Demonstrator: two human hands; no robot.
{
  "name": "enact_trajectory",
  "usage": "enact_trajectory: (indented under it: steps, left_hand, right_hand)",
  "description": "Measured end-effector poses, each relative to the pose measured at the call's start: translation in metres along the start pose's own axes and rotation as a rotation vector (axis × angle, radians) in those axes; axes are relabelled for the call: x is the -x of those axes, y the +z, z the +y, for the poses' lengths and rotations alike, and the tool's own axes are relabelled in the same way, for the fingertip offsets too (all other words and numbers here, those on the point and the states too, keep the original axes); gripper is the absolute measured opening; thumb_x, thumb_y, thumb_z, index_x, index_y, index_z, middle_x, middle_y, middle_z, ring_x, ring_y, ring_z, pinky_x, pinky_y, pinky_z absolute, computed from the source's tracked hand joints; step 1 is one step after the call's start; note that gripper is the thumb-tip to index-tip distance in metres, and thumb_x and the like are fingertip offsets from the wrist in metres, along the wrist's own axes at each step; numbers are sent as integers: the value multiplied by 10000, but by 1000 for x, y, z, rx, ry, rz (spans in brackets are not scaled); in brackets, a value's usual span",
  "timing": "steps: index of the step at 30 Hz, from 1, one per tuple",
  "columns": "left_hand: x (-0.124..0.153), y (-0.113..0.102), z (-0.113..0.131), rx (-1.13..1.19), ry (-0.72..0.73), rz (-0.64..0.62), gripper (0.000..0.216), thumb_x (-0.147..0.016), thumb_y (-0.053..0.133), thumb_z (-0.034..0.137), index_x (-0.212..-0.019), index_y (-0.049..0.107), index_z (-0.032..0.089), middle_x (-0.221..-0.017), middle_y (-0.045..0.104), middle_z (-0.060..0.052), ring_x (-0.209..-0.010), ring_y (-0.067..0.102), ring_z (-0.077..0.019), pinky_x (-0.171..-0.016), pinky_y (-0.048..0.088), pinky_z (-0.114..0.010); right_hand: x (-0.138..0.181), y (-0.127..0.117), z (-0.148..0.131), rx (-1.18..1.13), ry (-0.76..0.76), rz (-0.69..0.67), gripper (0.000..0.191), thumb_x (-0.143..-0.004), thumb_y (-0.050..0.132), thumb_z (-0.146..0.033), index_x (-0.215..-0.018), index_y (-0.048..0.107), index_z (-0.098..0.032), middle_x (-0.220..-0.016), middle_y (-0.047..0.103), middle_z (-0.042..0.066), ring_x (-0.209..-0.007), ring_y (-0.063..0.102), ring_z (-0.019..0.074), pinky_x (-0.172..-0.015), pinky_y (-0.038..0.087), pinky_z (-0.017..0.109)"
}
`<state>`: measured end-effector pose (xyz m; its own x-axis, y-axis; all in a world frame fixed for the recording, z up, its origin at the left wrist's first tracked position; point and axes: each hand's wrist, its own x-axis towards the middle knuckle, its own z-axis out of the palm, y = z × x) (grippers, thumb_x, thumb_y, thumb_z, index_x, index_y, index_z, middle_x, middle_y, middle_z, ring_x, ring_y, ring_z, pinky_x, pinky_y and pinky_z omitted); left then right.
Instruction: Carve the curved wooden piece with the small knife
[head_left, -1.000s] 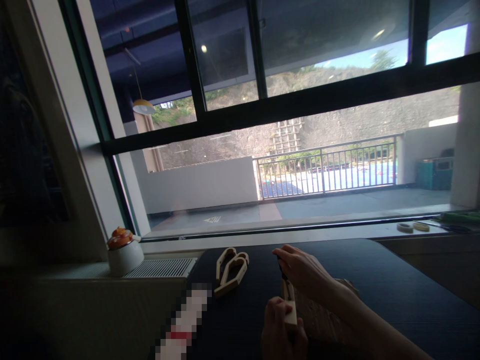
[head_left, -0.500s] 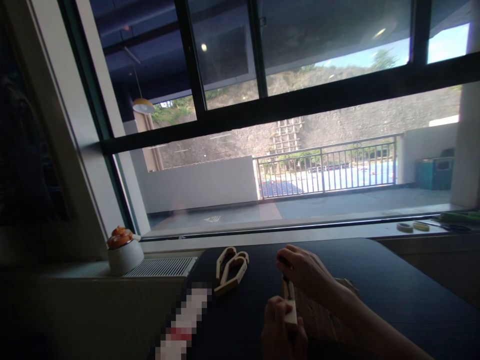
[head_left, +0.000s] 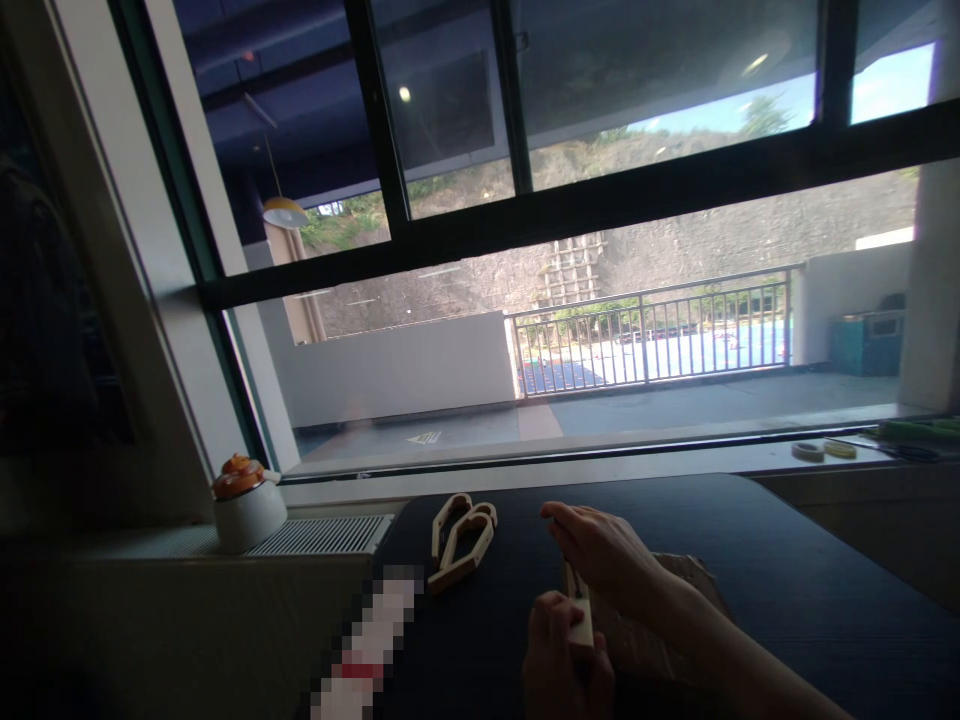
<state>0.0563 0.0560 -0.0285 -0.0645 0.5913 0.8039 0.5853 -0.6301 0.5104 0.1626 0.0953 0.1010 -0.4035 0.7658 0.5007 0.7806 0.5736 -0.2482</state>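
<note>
My left hand (head_left: 559, 650) is closed around a small pale wooden block (head_left: 581, 630) near the table's front. Just beyond it, my right hand (head_left: 604, 545) bends over a hand tool with a thin dark shaft (head_left: 576, 580) that runs down toward the block, like a screwdriver. The palm and fingers hide the tool's handle, and its tip cannot be made out. Under my right forearm lies a brown, worn-looking board or sheet (head_left: 686, 580). To the left, two pale wooden frames (head_left: 465, 540) with pointed, curved outlines lie against each other on the table.
The dark table (head_left: 787, 580) reaches to the window sill. At left, a white pot with an orange lid (head_left: 247, 510) stands on a radiator (head_left: 322, 533). Tape rolls (head_left: 808, 452) rest on the sill at right. A blurred-out pale strip (head_left: 375, 630) is at the table's left edge.
My right hand has tilted and turned slightly on the tool, its fingers moving left and stretching out straighter. The left hand and the wooden block stay in place.
</note>
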Motion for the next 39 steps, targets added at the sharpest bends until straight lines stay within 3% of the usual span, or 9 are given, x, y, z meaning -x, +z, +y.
enact_trajectory:
  steps: [11,16,19,23,30,39]
  left_hand:
    - [-2,0,2,9,-5,37,129,-794,419,181,-880,512,203,-889,568,-75,-779,569,-184,-671,496,-288]
    - [-1,-2,1,0,4,-4,131,-806,416,191,-894,513,198,-901,560,-77,-803,576,-185,-708,499,-296]
    - [-1,-3,1,-1,7,-17,137,-807,413,180,-901,510,200,-912,558,-75,-823,575,-188,-719,496,-300]
    - [-2,-2,1,-4,-2,-18,137,-799,422,172,-898,511,204,-912,559,-73,-823,574,-188,-718,496,-298]
    - [-2,-1,2,-34,3,18,128,-789,430,168,-878,514,205,-891,567,-71,-797,585,-183,-708,499,-285]
    - [-3,-2,3,-8,18,38,124,-800,423,173,-875,518,198,-881,571,-74,-788,583,-184,-695,504,-287]
  right_hand:
    - [-6,-10,5,28,92,-55,303,-949,278,-290,-967,567,-201,-703,653,28,-561,582,145,-490,293,244]
    - [0,-15,2,-19,-5,-25,331,-924,316,-250,-1138,563,-197,-951,668,81,-837,618,181,-635,400,254]
    - [2,-14,1,-46,-30,-35,371,-926,308,-238,-1219,529,-183,-1068,650,101,-885,618,185,-674,424,262]
    - [-1,-10,2,-16,-18,-46,367,-918,343,-229,-1235,524,-192,-998,685,80,-803,647,184,-631,418,259]
    - [-4,-12,5,90,79,-22,272,-914,389,-274,-1047,615,-203,-836,704,56,-742,656,188,-598,379,249]
    - [-1,-17,1,33,66,-65,348,-882,405,-223,-1196,555,-207,-1023,682,80,-870,651,201,-646,403,252]
